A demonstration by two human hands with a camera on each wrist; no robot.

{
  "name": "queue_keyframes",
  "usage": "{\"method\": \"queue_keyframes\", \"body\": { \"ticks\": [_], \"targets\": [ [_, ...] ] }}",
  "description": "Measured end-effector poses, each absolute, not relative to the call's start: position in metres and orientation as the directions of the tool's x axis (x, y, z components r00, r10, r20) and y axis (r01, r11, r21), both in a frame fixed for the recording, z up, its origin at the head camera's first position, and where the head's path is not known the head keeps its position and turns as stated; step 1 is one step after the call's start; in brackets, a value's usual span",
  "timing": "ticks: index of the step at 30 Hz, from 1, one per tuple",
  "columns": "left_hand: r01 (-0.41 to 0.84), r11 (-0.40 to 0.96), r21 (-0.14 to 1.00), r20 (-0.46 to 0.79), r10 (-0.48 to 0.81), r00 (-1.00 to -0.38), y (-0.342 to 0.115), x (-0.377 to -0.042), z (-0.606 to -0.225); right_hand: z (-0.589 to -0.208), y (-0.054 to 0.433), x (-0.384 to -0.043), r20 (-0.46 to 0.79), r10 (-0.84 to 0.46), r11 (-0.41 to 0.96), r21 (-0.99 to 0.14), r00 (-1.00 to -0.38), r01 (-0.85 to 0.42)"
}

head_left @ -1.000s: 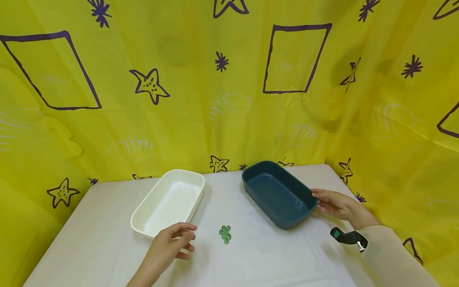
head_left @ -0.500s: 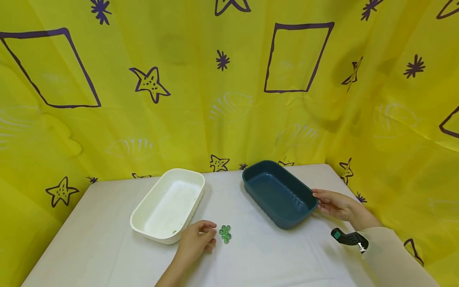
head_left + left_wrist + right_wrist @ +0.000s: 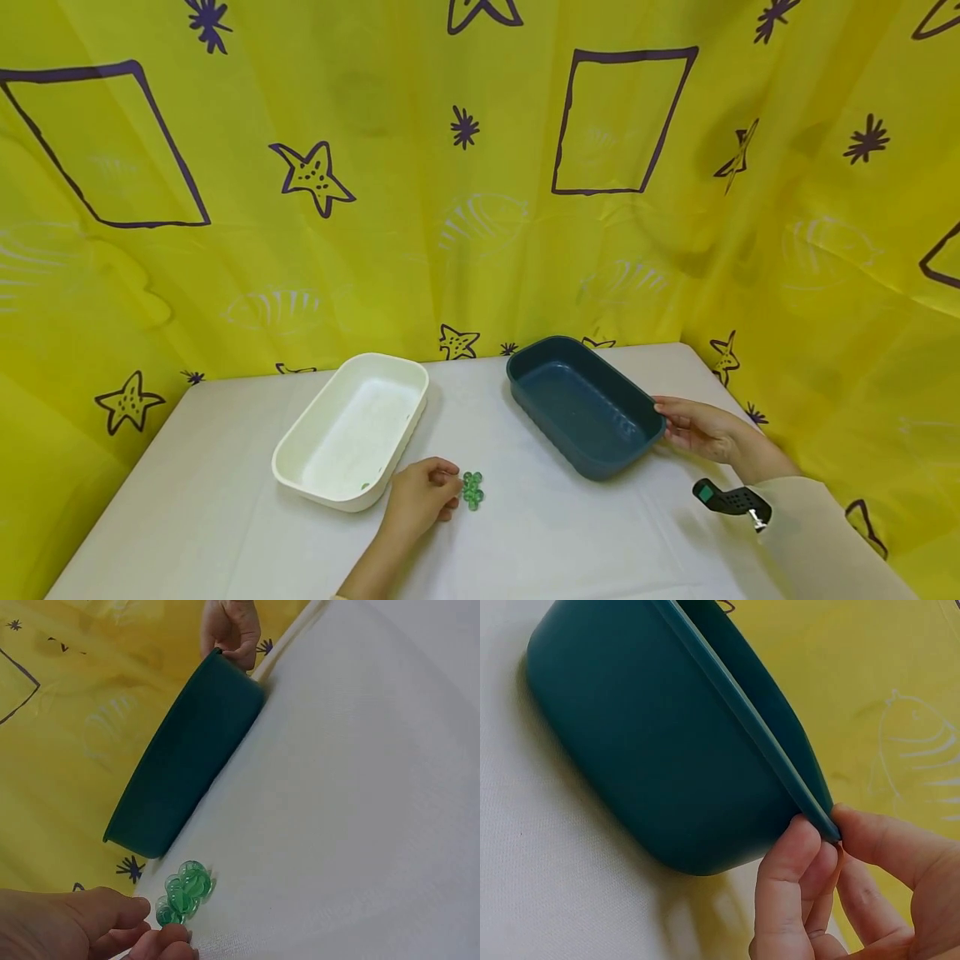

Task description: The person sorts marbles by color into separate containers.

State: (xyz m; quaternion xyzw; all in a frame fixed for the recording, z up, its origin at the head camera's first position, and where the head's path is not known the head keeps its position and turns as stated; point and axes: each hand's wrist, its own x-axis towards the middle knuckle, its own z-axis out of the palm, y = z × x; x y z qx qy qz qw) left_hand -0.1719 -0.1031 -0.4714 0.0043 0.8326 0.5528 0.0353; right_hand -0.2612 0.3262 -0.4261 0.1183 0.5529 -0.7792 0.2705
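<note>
Yellow fabric [image 3: 390, 250] with dark starfish and line-drawn frames backs a white tablecloth [image 3: 555, 550]. From the head view, 2 smooth, round-cornered trays splay towards the person: a cream tray [image 3: 356, 433] and a teal tray [image 3: 581, 408]. A small green spot [image 3: 365, 486], too tiny to identify, shows in the cream tray's near end. Translucent green pebbles [image 3: 472, 492] lie bunched on the cloth between the trays, probably within easy reach of both. The left hand [image 3: 423, 497] bends its fingers right beside them.

The left wrist view shows the pebbles' shiny, flattened-round shapes, perhaps glass. Thumb and fingertips come around the nearest pebble; whether they grip it cannot be told.

In the right wrist view, the right hand [image 3: 855, 892] pinches the teal tray's thin rim at a corner, thumb against fingers, presumably to steady it; the wall looks matte and plastic.
</note>
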Motion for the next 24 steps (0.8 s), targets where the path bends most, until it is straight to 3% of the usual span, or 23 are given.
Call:
{"method": "queue_keyframes", "body": {
  "ticks": [24],
  "targets": [
    [0.031,0.485,0.874,0.016,0.037,-0.999,-0.0963,-0.1697,-0.4724,-0.4268,0.3255,-0.2590,-0.469,-0.291,-0.245,-0.806,-0.834,0.539]
  ]
}}
